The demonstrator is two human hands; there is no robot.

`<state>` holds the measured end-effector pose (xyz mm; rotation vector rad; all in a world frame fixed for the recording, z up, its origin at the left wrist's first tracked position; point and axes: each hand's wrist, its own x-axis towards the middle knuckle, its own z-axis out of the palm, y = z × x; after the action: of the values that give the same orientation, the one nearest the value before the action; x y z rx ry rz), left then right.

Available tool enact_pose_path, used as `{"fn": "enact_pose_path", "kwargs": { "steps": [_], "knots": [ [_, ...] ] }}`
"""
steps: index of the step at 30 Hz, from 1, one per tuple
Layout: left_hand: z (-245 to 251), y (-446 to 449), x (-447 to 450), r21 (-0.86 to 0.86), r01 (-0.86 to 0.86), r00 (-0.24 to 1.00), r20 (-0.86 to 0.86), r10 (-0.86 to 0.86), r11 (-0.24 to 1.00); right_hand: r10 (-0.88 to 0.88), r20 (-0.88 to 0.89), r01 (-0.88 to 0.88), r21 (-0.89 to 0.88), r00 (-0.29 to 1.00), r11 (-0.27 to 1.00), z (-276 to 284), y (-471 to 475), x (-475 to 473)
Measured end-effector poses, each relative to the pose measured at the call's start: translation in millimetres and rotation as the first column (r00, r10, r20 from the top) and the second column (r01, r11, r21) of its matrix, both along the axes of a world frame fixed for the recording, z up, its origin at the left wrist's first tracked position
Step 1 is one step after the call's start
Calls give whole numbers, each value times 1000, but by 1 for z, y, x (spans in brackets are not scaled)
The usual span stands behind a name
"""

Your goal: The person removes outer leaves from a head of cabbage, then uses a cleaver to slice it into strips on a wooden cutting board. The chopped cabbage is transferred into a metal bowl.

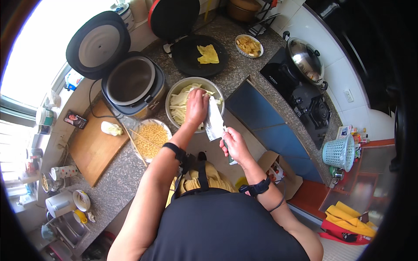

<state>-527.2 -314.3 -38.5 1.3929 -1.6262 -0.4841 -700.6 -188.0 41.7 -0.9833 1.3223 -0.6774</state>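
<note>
My right hand (235, 146) grips the handle of a kitchen cleaver (214, 121), its broad blade at the right rim of a steel bowl (169, 112). Cut cabbage (179, 103) fills much of that bowl. Over the cabbage rests my left hand (197, 106), fingers bent down and close to the blade's upper end; whether they hold any pieces is hidden. A partial head of cabbage (111, 129) lies on the wooden cutting board (94, 143) at the left.
Beside the bowl stand an open cooker (130, 81) and a plate of corn kernels (151, 138) with chopsticks across it. Behind are an open electric griddle (186, 55) with a flatbread piece and a dish of food (249, 46). A lidded wok (305, 60) sits on the stove at right.
</note>
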Motion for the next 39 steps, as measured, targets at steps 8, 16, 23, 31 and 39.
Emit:
{"fn": "enact_pose_path", "kwargs": {
  "steps": [8,16,23,31,39],
  "knots": [
    [-32,-21,9,85,-189,980,78,182,978,21,-112,-33,-109,993,994,-2,-18,-47],
    [9,-14,29,461,424,152,-885,441,779,200,111,-186,-125,973,975,-7,-45,-37],
    [43,14,38,390,525,-70,-866,495,756,387,8,-384,-113,922,917,-33,-81,-23],
    [37,24,67,457,565,35,-845,534,687,340,-281,-370,-60,898,927,-18,-104,-33],
    [6,18,61,669,398,380,-743,551,628,266,-196,-279,-38,944,960,-9,-83,-24]
  ]
}}
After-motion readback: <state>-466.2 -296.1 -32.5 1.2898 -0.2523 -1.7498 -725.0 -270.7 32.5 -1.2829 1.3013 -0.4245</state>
